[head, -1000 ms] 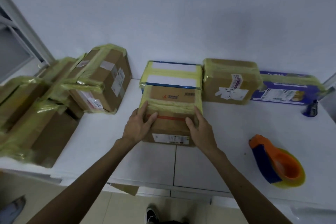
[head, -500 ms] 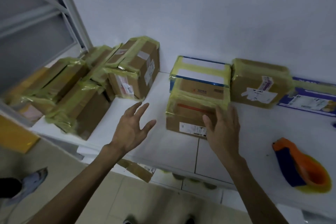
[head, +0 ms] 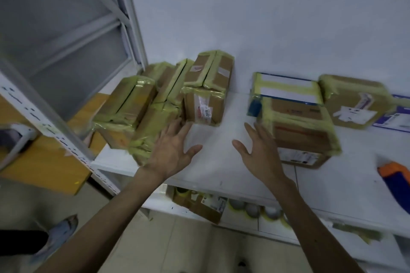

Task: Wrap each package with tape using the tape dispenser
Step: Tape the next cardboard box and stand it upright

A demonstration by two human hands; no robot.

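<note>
Head view — left hand [head: 172,153] and right hand [head: 260,154] spread wide, holding nothing — above table [head: 355,162], between taped stack [head: 153,108] and front package [head: 299,133].

prob. tape dispenser [head: 397,180] cut off rt, labels [head: 352,115] blurred

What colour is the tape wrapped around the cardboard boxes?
Translucent yellow tape on brown cardboard boxes, clearest in head view.

Left hand [head: 172,150] and right hand [head: 260,153] spread empty, taped packages [head: 168,99] beyond, white table [head: 221,168]
</note>
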